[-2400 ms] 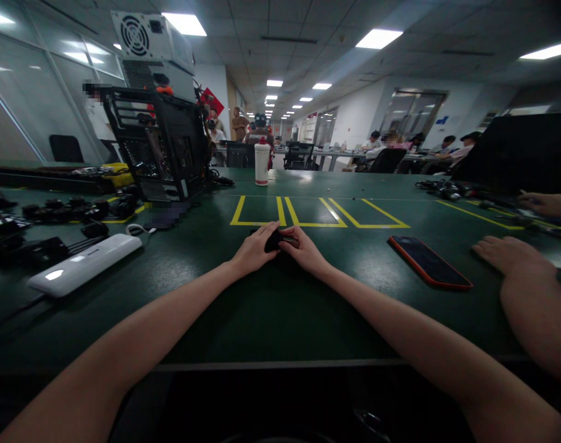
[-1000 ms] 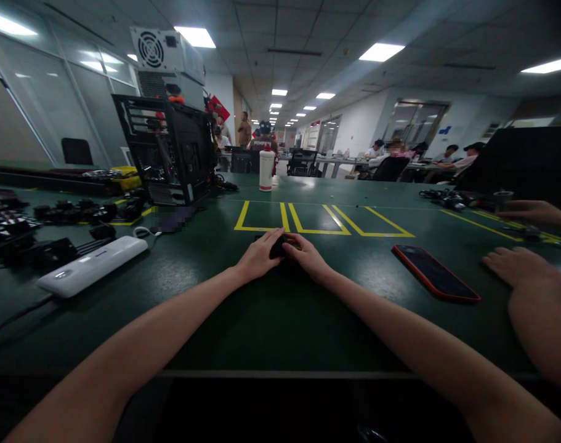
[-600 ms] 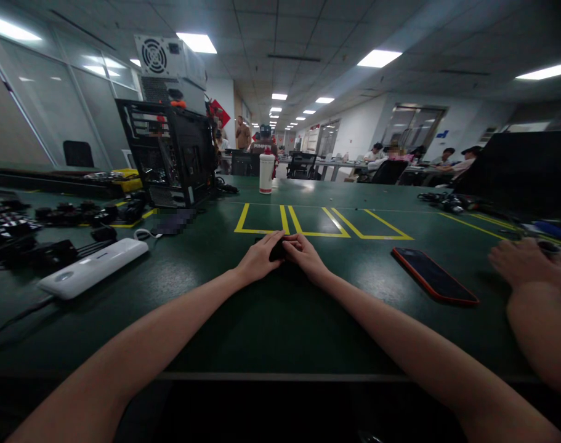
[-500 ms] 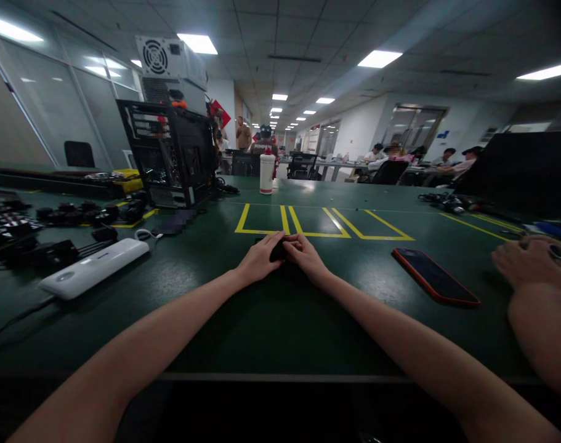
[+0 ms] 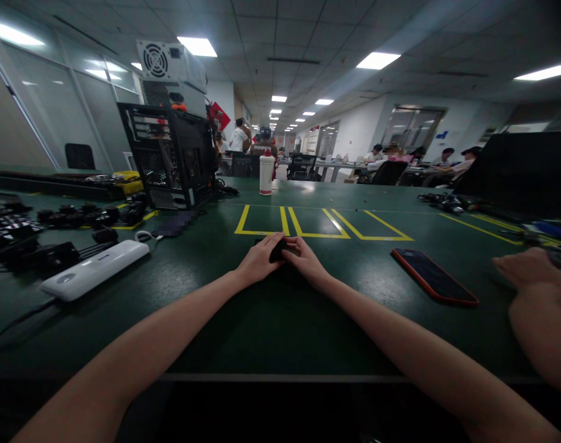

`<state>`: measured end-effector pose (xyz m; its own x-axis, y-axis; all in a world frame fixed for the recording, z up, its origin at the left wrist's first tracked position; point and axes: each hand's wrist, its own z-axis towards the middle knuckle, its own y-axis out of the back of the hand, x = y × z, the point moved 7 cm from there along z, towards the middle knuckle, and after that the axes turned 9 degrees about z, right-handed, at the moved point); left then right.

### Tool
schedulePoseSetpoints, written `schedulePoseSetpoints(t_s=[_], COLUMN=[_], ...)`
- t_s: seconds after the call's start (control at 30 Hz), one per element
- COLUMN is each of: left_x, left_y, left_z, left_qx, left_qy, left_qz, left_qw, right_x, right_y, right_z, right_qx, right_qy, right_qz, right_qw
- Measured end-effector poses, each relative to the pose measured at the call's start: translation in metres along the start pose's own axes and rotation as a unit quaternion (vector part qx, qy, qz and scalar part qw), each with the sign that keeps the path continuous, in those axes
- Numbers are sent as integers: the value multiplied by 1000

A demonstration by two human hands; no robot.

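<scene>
Between my two hands a small black object rests on the green table, in front of the yellow tape outlines. My left hand is wrapped over its left side, fingers bent around it. From the right, my right hand presses its fingers together against the object's right edge. The fingertips of both hands almost meet at the top. Much of the object is hidden under the fingers, so its kind cannot be made out.
An orange-edged phone lies to the right, with another person's hand beyond it. At the left are a white power strip, black parts and an open computer case. A white bottle stands farther back.
The other person's hand at the right has turned and shifted slightly. In the background a person in white has come into view. My own hands have barely moved.
</scene>
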<state>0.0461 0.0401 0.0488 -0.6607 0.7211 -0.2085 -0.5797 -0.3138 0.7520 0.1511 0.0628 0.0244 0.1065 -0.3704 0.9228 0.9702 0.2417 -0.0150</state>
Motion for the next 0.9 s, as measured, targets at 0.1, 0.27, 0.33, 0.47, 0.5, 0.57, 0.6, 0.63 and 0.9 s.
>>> schedulePoseSetpoints(t_s=[0.1, 0.27, 0.33, 0.47, 0.5, 0.57, 0.6, 0.63, 0.9], left_x=[0, 0, 1, 2, 2, 0, 0, -1, 0], left_y=[-1, -2, -2, -2, -2, -1, 0, 0, -2], left_z=[0, 1, 1, 0, 0, 0, 0, 0, 0], left_qx=[1, -1, -1, 0, 0, -1, -2, -2, 1], left_qy=[-3, -3, -3, 5, 6, 3, 2, 1, -2], left_qz=[3, 2, 1, 6, 6, 4, 2, 1, -4], left_qw=[1000, 1000, 1000, 1000, 1000, 1000, 1000, 1000, 1000], right_x=[-2, -6, -4, 1, 2, 3, 3, 2, -5], right_y=[3, 2, 1, -2, -3, -3, -3, -3, 4], right_z=[1, 4, 5, 4, 4, 2, 2, 1, 3], right_qx=[-14, -18, -12, 1, 1, -1, -1, 0, -31], right_qy=[1, -11, -12, -9, -7, -1, 2, 3, -11], right_qz=[-4, -1, -10, -28, -25, -13, -5, 2, 3], right_qw=[1000, 1000, 1000, 1000, 1000, 1000, 1000, 1000, 999])
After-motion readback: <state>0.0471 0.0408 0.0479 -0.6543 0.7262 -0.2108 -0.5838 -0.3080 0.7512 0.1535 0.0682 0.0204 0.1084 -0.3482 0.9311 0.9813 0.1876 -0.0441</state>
